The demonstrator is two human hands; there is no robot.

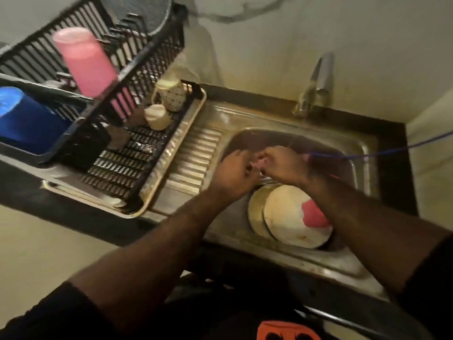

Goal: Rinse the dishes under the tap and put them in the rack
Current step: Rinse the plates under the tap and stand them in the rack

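Head view. The left hand (232, 174) and right hand (284, 165) meet over the stainless-steel sink basin (362, 153), fingers curled round a small pinkish object (259, 163) between them; blur hides what it is and how firmly each hand holds it. Just below the hands, a round white plate (286, 217) leans on a round metal plate (255, 214); a pink item (315, 215) lies on the white plate, partly hidden by the right forearm. Both plates are probably stiff, wet and slippery, the white one breakable; the rim is the likely place to grip. The chrome tap (318, 79) stands beyond the hands. The black slatted plastic rack (137, 153), left of the left hand, holds a pink plastic tumbler (84, 61) and two pale mugs (169, 94).
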